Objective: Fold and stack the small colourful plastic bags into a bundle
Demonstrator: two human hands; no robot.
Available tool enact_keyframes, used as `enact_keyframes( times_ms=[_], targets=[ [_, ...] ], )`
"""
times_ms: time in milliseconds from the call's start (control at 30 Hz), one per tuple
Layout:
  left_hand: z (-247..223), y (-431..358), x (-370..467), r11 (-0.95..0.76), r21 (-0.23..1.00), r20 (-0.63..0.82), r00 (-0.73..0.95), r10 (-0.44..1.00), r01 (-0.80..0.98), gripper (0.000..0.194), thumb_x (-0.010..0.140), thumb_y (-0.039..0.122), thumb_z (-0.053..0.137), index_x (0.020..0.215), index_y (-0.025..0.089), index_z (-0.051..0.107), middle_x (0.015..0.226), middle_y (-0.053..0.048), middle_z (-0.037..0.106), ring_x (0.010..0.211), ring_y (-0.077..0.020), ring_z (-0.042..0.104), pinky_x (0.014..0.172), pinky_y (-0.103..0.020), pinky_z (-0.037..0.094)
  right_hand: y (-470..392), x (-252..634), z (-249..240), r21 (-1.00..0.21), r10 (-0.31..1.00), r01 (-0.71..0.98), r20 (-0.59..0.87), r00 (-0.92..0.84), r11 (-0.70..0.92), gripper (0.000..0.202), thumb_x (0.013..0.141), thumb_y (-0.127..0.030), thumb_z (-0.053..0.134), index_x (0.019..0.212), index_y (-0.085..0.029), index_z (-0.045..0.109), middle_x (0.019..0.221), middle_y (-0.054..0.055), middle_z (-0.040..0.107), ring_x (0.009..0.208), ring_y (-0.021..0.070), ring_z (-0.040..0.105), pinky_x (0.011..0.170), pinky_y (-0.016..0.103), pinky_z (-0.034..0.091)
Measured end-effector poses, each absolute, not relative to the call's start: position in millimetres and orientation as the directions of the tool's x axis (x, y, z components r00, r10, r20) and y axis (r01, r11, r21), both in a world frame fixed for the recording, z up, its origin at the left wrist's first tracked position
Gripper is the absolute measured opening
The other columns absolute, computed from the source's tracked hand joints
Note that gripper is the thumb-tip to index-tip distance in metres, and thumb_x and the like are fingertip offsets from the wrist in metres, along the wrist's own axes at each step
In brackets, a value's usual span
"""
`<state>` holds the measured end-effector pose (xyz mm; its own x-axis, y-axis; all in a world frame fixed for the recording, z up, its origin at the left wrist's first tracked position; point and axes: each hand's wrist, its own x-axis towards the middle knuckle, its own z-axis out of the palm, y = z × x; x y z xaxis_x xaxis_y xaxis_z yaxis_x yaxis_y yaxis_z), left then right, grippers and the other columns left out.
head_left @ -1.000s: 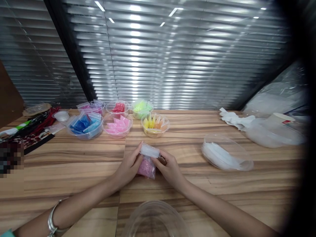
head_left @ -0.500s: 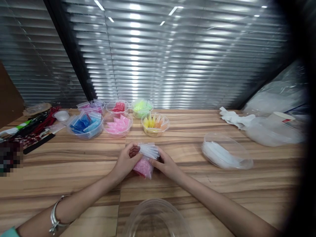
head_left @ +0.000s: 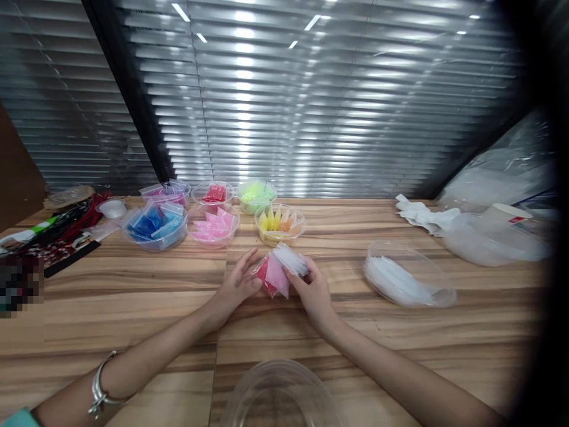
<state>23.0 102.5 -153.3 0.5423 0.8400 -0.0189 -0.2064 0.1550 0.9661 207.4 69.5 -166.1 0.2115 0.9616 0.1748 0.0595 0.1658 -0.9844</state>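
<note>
Several small clear bags in a stack point(head_left: 276, 277), with pink and red contents and bunched whitish tops, are held above the wooden table. My right hand point(head_left: 311, 290) pinches the whitish top end of the stack. Beside the red side of the bags is my left hand point(head_left: 242, 281), its fingers spread and the fingertips close to the plastic. Whether those fingertips touch the bags cannot be made out. Behind the hands stand a clear bowl of pink bags point(head_left: 212, 225) and one of yellow and orange bags point(head_left: 279, 224).
Bowls with blue point(head_left: 154, 225), purple point(head_left: 165, 193), red point(head_left: 214, 193) and green point(head_left: 256, 196) bags stand at the back. A tub of whitish bags point(head_left: 400, 281) lies right. An empty-looking clear bowl point(head_left: 284, 370) is at the front edge. Cords point(head_left: 71, 228) lie left.
The bags have tilted, their pink and red ends swinging up and left. My left hand has let go of the whitish tops and spread its fingers. My right hand has moved slightly right.
</note>
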Motion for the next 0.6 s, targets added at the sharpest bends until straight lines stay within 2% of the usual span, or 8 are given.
enact_keyframes(
  times_ms=[67,133,200,267,333,467,600],
  targets=[
    [-151,97,26,0.245,0.924,-0.017,0.608,0.793,-0.295,0.111,0.061,0.051,0.081,0.148,0.031,0.015,0.151,-0.013,0.033,0.133,-0.0257,0.043,0.107,-0.036,0.039,64,208,-164,-0.977,0.948,0.079,0.212,0.239,0.199,0.02,0.081,-0.033,0.063,0.096,-0.02,0.059,0.096,0.005,0.066,0.089,0.0199,0.06,0.082,0.032,0.048],
    [-146,91,29,0.293,0.919,-0.066,0.631,0.773,-0.263,0.12,0.058,0.041,0.086,0.148,0.032,0.008,0.146,-0.014,0.041,0.127,-0.0248,0.05,0.104,-0.036,0.042,59,207,-162,-0.971,0.945,0.09,0.237,0.227,0.221,0.02,0.08,-0.031,0.065,0.095,-0.02,0.06,0.096,0.005,0.066,0.09,0.0202,0.06,0.083,0.032,0.048],
    [-143,88,31,0.3,0.932,-0.136,0.569,0.811,-0.204,0.11,0.06,0.032,0.086,0.146,0.03,0.018,0.139,-0.012,0.05,0.119,-0.0226,0.056,0.099,-0.033,0.045,57,205,-161,-0.971,0.95,0.082,0.238,0.204,0.226,0.02,0.08,-0.031,0.065,0.095,-0.02,0.059,0.094,0.004,0.065,0.088,0.0197,0.06,0.081,0.031,0.049],
    [-143,89,32,0.29,0.94,-0.173,0.482,0.859,-0.178,0.088,0.062,0.027,0.084,0.136,0.025,0.036,0.13,-0.01,0.056,0.112,-0.0197,0.059,0.093,-0.028,0.047,57,203,-161,-0.975,0.959,0.06,0.22,0.178,0.212,0.019,0.081,-0.032,0.064,0.094,-0.02,0.058,0.091,0.003,0.065,0.085,0.0189,0.06,0.077,0.03,0.05],
    [-145,92,32,0.28,0.941,-0.174,0.437,0.882,-0.19,0.071,0.064,0.025,0.082,0.125,0.021,0.047,0.121,-0.007,0.061,0.104,-0.0165,0.059,0.088,-0.023,0.047,60,201,-160,-0.98,0.968,0.03,0.2,0.154,0.198,0.024,0.082,-0.034,0.063,0.1,-0.021,0.054,0.094,0.004,0.064,0.086,0.0188,0.061,0.077,0.03,0.051],
    [-148,95,31,0.208,0.962,-0.121,0.408,0.905,-0.175,0.055,0.069,0.023,0.076,0.116,0.021,0.047,0.101,-0.001,0.062,0.088,-0.0121,0.058,0.075,-0.019,0.047,61,198,-160,-0.98,0.978,-0.04,0.192,0.08,0.195,0.047,0.084,-0.034,0.063,0.124,-0.024,0.04,0.117,0.007,0.06,0.101,0.0196,0.06,0.087,0.032,0.051],
    [-146,94,32,0.113,0.99,-0.076,0.369,0.926,-0.081,0.049,0.069,0.023,0.073,0.107,0.021,0.043,0.088,0.003,0.058,0.075,-0.01,0.054,0.066,-0.017,0.043,58,200,-162,-0.974,0.978,0.089,0.209,-0.009,0.209,0.05,0.086,-0.038,0.06,0.13,-0.024,0.04,0.124,0.008,0.055,0.111,0.0211,0.056,0.098,0.036,0.045]
  ],
)
